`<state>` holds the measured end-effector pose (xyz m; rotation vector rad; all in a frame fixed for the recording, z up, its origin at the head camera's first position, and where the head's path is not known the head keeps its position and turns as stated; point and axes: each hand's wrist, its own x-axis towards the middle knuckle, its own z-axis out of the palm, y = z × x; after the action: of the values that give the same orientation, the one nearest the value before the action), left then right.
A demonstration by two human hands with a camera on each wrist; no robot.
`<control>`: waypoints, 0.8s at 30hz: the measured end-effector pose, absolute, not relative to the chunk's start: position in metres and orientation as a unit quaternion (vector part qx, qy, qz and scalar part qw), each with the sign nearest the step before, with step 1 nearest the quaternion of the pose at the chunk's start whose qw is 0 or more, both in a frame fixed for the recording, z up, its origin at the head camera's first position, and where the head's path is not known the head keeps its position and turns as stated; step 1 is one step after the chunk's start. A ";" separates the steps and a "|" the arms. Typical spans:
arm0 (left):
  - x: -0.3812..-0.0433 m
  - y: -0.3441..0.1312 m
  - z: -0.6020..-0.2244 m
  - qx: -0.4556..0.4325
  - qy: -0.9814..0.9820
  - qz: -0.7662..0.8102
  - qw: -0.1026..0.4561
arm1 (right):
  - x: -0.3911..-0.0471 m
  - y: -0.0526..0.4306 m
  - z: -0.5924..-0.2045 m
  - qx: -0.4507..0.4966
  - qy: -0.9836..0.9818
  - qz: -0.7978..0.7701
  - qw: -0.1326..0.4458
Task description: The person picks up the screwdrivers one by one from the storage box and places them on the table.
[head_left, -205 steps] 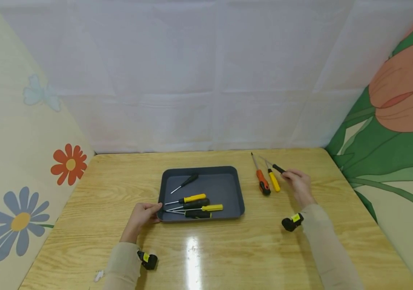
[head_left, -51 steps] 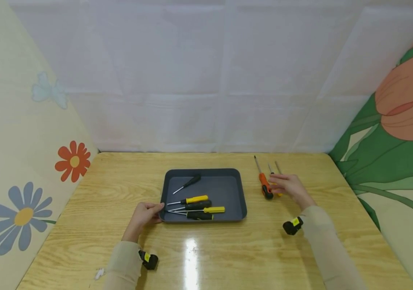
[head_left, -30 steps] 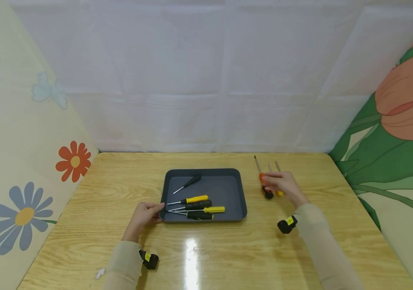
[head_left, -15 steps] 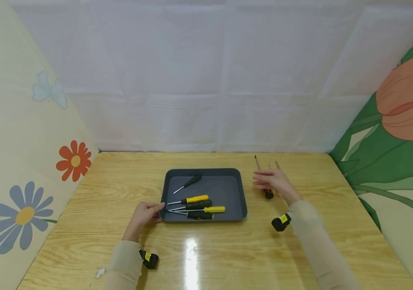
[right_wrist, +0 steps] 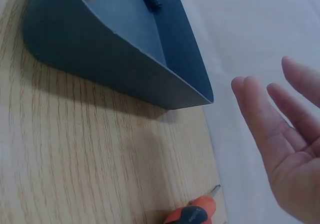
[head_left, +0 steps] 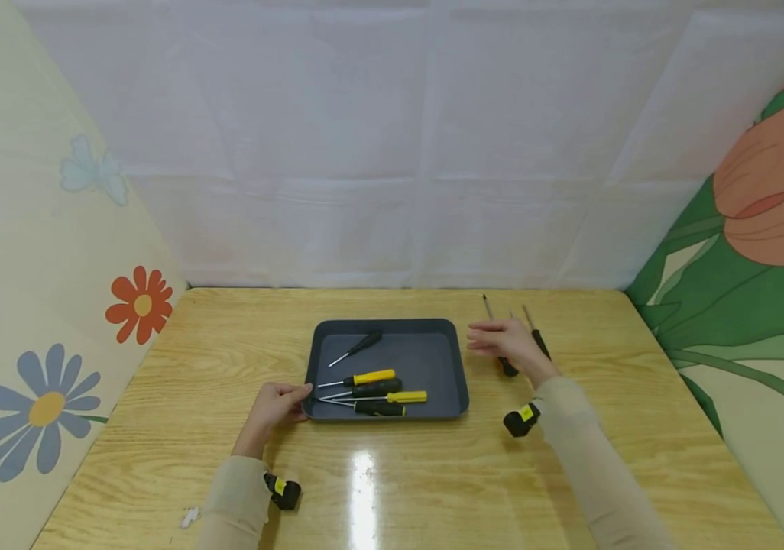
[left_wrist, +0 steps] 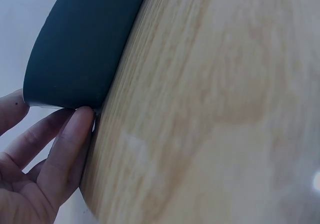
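Observation:
My left hand (head_left: 275, 405) grips the near left corner of a dark grey tray (head_left: 426, 351), thumb at the rim and fingers against the outer wall. Open and holding nothing, my right hand (head_left: 509, 344) hovers between the tray's right wall and the screwdrivers on the table. Beneath it lies an orange and black screwdriver (right_wrist: 192, 214), mostly covered in the head view. A black-handled screwdriver (head_left: 540, 341) lies right of the hand. Of a third, only the shaft tip (head_left: 512, 314) shows. Several screwdrivers lie in the tray, including a small black one (head_left: 364, 341) and a yellow one (head_left: 407, 397).
The wooden table (head_left: 433, 489) meets a white cloth backdrop (head_left: 337, 191) at its back edge. Painted floral panels flank both sides. A small white scrap (head_left: 190, 518) lies near the left sleeve.
Earlier my right hand held the black-handled screwdriver; it now lies on the table. The right hand has since moved left over the other screwdrivers toward the tray. My left hand keeps its hold.

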<state>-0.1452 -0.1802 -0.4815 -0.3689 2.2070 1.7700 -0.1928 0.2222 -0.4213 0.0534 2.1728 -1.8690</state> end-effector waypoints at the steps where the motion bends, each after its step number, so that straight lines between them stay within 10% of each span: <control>1: -0.145 -0.180 -0.481 -0.128 0.765 0.614 0.145 | -0.193 0.221 -0.421 0.020 0.751 -0.645 0.137; 24: -0.146 -0.181 -0.483 -0.130 0.766 0.612 0.147 | -0.194 0.201 -0.412 -0.004 0.746 -0.647 0.156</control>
<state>-0.1463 -0.1814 -0.4831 -0.3739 2.2035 1.7615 -0.1938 0.2012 -0.4119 -0.0101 2.1370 -1.8538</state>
